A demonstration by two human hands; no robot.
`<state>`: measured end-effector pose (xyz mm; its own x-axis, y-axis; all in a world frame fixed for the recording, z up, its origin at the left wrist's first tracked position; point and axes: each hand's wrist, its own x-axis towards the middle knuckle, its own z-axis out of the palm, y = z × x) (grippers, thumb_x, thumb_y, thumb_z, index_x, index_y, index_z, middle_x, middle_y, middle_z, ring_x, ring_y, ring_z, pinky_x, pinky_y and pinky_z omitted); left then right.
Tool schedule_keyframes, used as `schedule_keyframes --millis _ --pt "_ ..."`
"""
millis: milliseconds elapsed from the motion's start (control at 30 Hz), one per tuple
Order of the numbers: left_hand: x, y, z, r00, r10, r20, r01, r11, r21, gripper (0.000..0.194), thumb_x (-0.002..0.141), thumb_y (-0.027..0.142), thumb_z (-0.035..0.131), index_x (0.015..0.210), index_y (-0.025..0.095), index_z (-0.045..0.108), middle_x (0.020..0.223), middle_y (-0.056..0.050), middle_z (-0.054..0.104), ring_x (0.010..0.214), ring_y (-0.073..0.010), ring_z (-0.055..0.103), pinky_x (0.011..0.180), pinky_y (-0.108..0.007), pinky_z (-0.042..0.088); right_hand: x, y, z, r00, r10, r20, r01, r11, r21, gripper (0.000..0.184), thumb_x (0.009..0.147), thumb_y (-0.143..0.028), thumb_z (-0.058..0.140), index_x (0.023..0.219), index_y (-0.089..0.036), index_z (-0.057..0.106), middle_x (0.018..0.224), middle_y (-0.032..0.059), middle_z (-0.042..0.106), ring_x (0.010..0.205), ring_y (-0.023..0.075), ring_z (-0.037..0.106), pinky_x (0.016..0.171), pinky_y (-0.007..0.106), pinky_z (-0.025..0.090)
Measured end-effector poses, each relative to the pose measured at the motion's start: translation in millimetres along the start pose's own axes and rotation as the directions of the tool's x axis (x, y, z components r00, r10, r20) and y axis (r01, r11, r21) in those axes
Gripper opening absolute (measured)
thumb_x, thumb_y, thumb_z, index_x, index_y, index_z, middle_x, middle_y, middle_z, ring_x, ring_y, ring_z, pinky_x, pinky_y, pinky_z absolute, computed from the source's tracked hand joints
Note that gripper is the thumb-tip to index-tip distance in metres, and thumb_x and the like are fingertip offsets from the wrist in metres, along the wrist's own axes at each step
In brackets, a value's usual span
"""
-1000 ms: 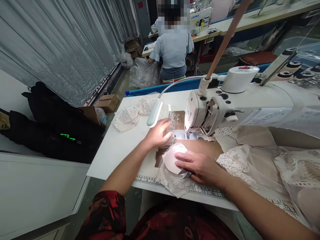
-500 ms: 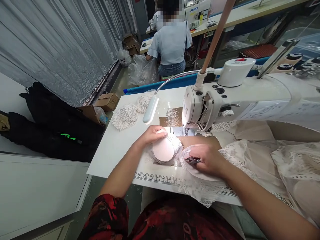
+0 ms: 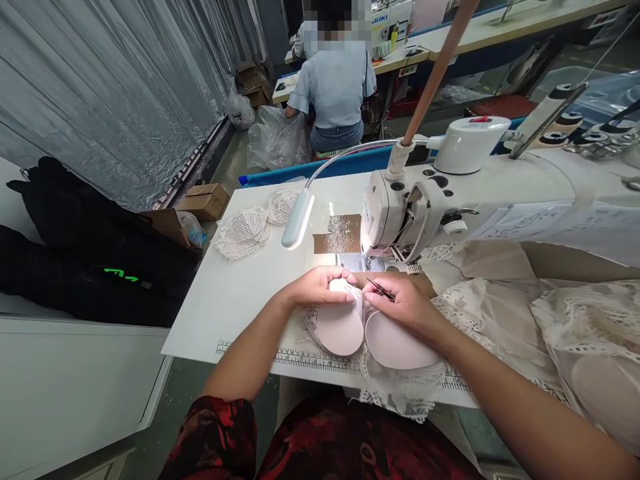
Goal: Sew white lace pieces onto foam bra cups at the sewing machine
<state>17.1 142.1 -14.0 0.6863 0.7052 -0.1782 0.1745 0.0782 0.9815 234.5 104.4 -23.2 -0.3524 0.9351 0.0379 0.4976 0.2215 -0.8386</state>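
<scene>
My left hand grips the upper edge of a pale pink bra cup, thumb on the smooth inner face and fingers behind it. White lace shows round that cup. Close beside it, my right hand is closed round small dark thread snips, their points toward the left. The right fingertips meet the top inner edge of a second bra cup, which lies under this hand. Lace trim from the second cup hangs over the table's front edge. Where the two cups meet, my fingers partly hide the fabric.
Just beyond my hands stands a sewing machine, with a small lamp to its left. Lace pieces lie at the table's left. More lace and cups are heaped at right. A person sits facing away farther back.
The two cups have come together, their inner edges side by side. My left hand has shifted right and lower; my right hand has moved up to the cups' top edge, snips still held.
</scene>
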Motion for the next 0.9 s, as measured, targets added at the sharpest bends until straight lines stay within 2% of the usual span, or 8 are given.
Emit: schedule_keyframes --millis 67,133,233,433,533,667,767,900 --pt "-2.2 1.2 -3.7 1.000 -0.016 0.010 0.015 0.999 0.050 0.036 0.070 0.033 0.076 0.098 0.014 0.063 0.096 -0.005 0.061 0.086 -0.0151 0.056 0.076 -0.026 0.044 -1.3 -1.1 -0.4 0.999 0.006 -0.043 -0.005 1.000 0.029 0.017 0.081 -0.033 0.053 0.072 -0.019 0.060 0.075 0.0025 0.063 0.070 0.0168 0.055 0.064 0.030 0.043" --pt "-3.1 1.9 -2.6 1.000 -0.009 -0.012 0.010 0.999 0.045 0.035 0.070 0.034 0.076 0.095 0.013 0.063 0.094 -0.005 0.062 0.087 -0.0160 0.057 0.077 -0.027 0.044 -2.5 -1.1 -0.2 0.998 0.005 -0.056 0.000 0.995 0.104 0.018 0.079 -0.036 0.057 0.085 -0.020 0.062 0.089 0.0046 0.065 0.076 0.0180 0.057 0.067 0.030 0.045" --pt "-1.2 1.1 6.5 0.998 0.046 -0.049 -0.047 0.999 -0.012 0.037 0.070 0.035 0.076 0.095 0.014 0.060 0.096 -0.006 0.061 0.088 -0.0166 0.057 0.078 -0.027 0.044 -3.2 -0.1 1.3 1.000 0.010 -0.018 -0.006 0.981 0.192 0.036 0.076 -0.042 0.063 0.105 -0.021 0.060 0.097 0.0058 0.065 0.078 0.0185 0.059 0.068 0.031 0.046" --pt "-0.3 0.1 8.9 0.999 0.003 -0.046 -0.003 1.000 -0.016 0.036 0.069 0.036 0.077 0.089 0.012 0.058 0.080 0.000 0.054 0.069 -0.0091 0.048 0.060 -0.021 0.038 -2.2 0.5 1.3 1.000 -0.002 -0.015 0.003 0.994 0.111 0.023 0.082 -0.041 0.054 0.075 -0.020 0.061 0.069 0.0006 0.058 0.064 0.0149 0.051 0.060 0.028 0.041" --pt "-1.7 0.3 8.3 0.995 -0.048 -0.084 0.049 0.999 0.002 0.036 0.069 0.042 0.075 0.073 0.012 0.054 0.066 0.003 0.046 0.058 -0.0065 0.040 0.052 -0.020 0.031 -2.7 -0.7 1.7 1.000 0.000 -0.018 0.002 0.995 0.101 0.022 0.081 -0.042 0.055 0.081 -0.020 0.061 0.070 0.0003 0.057 0.064 0.0149 0.051 0.059 0.027 0.041" --pt "0.5 -2.2 17.9 0.989 -0.027 -0.148 0.035 0.998 0.051 0.037 0.070 0.041 0.074 0.066 0.014 0.049 0.062 0.005 0.042 0.055 -0.0055 0.035 0.049 -0.019 0.027 -3.2 -2.0 3.2 0.998 0.007 -0.057 -0.001 0.994 0.106 0.025 0.081 -0.044 0.057 0.087 -0.020 0.063 0.072 0.0009 0.059 0.068 0.0159 0.053 0.062 0.028 0.043" --pt "3.4 -5.2 24.1 0.984 -0.031 -0.173 0.045 0.996 0.073 0.033 0.071 0.040 0.073 0.071 0.014 0.054 0.065 0.004 0.046 0.058 -0.0065 0.039 0.051 -0.019 0.030 -2.9 -2.3 3.4 0.998 -0.033 -0.054 0.037 0.995 0.090 0.028 0.086 -0.042 0.051 0.074 -0.020 0.062 0.069 0.0013 0.061 0.066 0.0153 0.054 0.062 0.028 0.042" --pt "5.1 -6.4 25.1 0.992 -0.034 -0.122 0.041 0.998 0.053 0.030 0.073 0.040 0.072 0.081 0.013 0.064 0.079 -0.002 0.060 0.071 -0.0117 0.053 0.062 -0.022 0.040 -2.4 -1.4 2.4 0.995 -0.082 -0.049 0.085 0.995 0.059 0.030 0.089 -0.041 0.047 0.074 -0.020 0.063 0.068 0.0014 0.063 0.066 0.0160 0.056 0.063 0.028 0.043"
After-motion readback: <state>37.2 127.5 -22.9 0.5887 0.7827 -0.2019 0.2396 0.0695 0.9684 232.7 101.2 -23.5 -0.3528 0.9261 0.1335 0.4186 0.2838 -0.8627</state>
